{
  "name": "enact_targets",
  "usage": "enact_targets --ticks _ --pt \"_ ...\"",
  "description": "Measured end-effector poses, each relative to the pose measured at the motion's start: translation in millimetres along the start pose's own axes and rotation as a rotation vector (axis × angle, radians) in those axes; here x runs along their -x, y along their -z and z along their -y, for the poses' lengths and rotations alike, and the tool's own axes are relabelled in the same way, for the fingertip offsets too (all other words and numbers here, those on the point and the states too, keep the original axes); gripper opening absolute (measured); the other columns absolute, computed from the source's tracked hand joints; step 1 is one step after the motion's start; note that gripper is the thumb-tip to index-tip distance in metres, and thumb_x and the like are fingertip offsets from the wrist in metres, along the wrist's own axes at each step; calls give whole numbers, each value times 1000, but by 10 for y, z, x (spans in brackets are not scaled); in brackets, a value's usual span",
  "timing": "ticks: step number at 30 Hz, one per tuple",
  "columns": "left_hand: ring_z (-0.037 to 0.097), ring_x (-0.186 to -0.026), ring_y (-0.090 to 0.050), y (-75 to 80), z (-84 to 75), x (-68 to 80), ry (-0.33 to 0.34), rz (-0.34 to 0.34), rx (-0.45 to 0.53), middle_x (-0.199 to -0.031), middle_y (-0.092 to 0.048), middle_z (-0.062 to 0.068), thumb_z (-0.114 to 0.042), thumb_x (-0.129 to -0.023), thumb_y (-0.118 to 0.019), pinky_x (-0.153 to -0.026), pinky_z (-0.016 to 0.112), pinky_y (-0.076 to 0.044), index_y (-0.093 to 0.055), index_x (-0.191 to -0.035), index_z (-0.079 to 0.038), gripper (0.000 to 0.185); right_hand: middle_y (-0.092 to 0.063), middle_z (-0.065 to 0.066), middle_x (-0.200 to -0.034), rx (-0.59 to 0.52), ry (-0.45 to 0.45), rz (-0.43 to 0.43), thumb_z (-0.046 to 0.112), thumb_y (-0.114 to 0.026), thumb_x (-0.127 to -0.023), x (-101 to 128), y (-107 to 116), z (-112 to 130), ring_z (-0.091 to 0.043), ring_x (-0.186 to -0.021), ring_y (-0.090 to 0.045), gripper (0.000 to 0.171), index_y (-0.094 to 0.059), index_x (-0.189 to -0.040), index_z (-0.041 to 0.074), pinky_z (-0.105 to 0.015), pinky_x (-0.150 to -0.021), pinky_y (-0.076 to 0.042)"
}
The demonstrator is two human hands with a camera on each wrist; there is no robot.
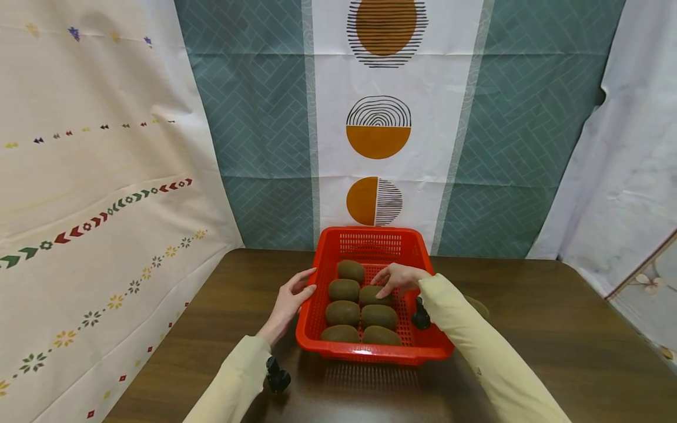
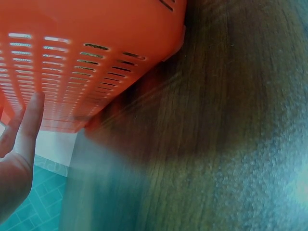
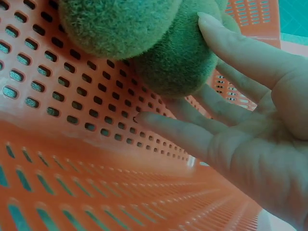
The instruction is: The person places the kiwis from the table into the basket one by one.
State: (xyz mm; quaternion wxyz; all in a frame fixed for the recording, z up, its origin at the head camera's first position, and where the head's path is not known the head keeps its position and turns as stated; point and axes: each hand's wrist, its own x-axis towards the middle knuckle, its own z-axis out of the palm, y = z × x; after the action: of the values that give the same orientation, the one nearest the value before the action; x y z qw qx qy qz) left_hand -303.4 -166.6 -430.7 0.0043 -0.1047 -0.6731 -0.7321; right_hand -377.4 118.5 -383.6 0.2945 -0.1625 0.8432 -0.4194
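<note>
A red perforated plastic basket (image 1: 414, 351) stands on the table with several brown fuzzy kiwis lying in two columns inside it. My right hand (image 1: 400, 278) reaches over the basket's right side and holds a kiwi (image 1: 374, 296) in the right column. In the right wrist view the thumb (image 3: 226, 38) lies on top of that kiwi (image 3: 178, 65), with the other fingers spread along its far side and the little finger stretched out over the basket floor. My left hand (image 1: 288, 299) is at the basket's left side, its fairly straight fingers (image 2: 32, 122) against the slotted outer wall.
Another kiwi (image 1: 478, 306) lies on the dark wooden table (image 1: 534, 329) right of the basket, partly hidden by the right sleeve. A patterned cloth (image 1: 378, 205) hangs close behind the basket, with pale cloths at both sides.
</note>
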Motion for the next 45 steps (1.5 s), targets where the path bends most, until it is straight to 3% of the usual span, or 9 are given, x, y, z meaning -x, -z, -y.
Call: enact_targets --ticks 5,14,25,30,37,45 --pt "35 -89 -60 0 -8 -3 -2 7 5 -115 -54 22 -14 -87 -61 -67 43 -51 -50 -129 -14 43 -55 -16 -113 23 0 -7 3 -70 -78 38 32 54 -28 -97 -53 43 -56 -117 -3 -52 -76 -46" --pt "43 -96 -55 -27 -214 94 25 65 7 -120 -48 29 -11 -90 -57 -70 43 -50 -42 -134 -5 47 -54 -20 -117 73 33 -9 11 -70 -79 124 168 199 -29 -100 -54 47 -54 -121 -1 -55 -78 -45" --pt "34 -90 -60 3 3 0 12 -8 -24 -114 -55 19 -15 -88 -60 -68 43 -51 -52 -128 -17 41 -54 -16 -116 -26 166 12 11 -68 -82 372 373 422 -28 -98 -56 41 -55 -119 1 -47 -74 -49" --pt "38 -92 -58 4 -30 10 21 6 -3 -116 -54 21 -14 -88 -60 -68 43 -51 -50 -130 -14 43 -53 -17 -117 -77 235 17 11 -66 -83 513 512 412 -30 -96 -57 42 -53 -121 -1 -49 -76 -47" --pt "43 -96 -55 -34 -201 90 34 47 -12 -120 -49 27 -10 -89 -57 -70 42 -51 -43 -134 -6 47 -50 -19 -119 -90 269 9 10 -64 -84 735 708 332 -31 -100 -55 46 -48 -125 -3 -49 -77 -47" --pt "41 -94 -57 -56 -236 102 38 31 -31 -118 -51 26 -10 -89 -57 -69 42 -51 -44 -133 -6 46 -47 -25 -120 -173 299 39 3 -57 -88 977 919 127 -47 -108 -44 39 -46 -125 -7 -49 -80 -45"
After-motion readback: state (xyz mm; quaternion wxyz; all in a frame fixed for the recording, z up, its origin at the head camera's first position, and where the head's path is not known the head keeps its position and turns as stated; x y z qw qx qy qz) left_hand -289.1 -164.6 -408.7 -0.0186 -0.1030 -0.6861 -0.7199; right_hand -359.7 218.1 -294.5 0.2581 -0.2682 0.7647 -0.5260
